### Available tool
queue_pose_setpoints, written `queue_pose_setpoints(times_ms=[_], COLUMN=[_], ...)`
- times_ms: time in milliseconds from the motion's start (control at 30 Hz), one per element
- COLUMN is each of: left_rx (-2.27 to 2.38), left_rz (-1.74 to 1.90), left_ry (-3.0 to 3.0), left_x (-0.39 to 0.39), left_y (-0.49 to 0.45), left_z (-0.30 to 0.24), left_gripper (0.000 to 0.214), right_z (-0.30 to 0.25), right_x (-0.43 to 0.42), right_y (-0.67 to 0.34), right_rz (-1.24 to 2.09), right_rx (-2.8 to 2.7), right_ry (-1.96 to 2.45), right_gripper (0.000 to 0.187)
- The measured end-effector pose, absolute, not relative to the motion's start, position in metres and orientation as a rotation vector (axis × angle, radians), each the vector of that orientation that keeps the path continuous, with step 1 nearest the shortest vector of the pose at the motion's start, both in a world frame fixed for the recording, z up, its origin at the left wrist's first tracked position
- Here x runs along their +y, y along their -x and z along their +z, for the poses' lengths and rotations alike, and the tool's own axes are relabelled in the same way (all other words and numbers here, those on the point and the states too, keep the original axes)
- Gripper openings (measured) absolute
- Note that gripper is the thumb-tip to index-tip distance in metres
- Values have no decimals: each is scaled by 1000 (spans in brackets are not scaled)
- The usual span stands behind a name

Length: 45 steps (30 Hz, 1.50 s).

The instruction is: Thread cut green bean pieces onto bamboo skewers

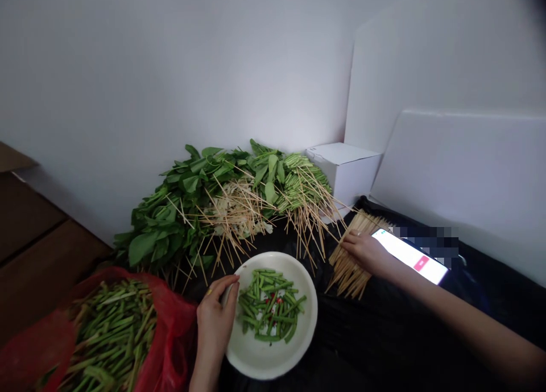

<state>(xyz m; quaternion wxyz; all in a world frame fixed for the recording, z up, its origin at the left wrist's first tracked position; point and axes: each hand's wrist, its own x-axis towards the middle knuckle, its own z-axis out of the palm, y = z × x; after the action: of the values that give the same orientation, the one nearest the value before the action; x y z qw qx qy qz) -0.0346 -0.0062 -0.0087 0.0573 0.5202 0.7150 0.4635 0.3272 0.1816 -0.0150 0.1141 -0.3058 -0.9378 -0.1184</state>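
A white bowl (273, 369) of cut green stalks (273, 306), with small red bits among them, stands in front of me. At its left rim is my left hand (215, 312), fingers curled and thumb bent toward the index finger, the rim between them. My right hand (364, 252) reaches over a bundle of bamboo skewers (350, 278). Its fingers are pinched together at the skewers' left side, apparently on a thin skewer; the fingertips are small and partly hidden.
Behind the bowl lie skewered leafy greens (162, 221), white pieces on skewers (236, 207) and skewered green stalks (305, 181). A red plastic bag (170, 324) of stalks is at left. A lit phone (409, 255) lies beside my right forearm; a white box (345, 170) stands behind.
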Motion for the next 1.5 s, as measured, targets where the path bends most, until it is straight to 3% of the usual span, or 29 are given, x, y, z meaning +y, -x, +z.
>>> queue_pose_setpoints(times_ms=[1000, 1500], left_rx=[2174, 2158], left_rz=[1421, 1431], left_ry=[-1616, -1604], left_x=[-8, -9], left_y=[29, 27], left_z=[-6, -5], left_gripper=[22, 22], right_z=[-40, -5], right_x=[210, 165], right_y=[-326, -316], right_rz=[-930, -581], right_rx=[-2905, -2874], right_ry=[297, 250], right_gripper=[15, 20])
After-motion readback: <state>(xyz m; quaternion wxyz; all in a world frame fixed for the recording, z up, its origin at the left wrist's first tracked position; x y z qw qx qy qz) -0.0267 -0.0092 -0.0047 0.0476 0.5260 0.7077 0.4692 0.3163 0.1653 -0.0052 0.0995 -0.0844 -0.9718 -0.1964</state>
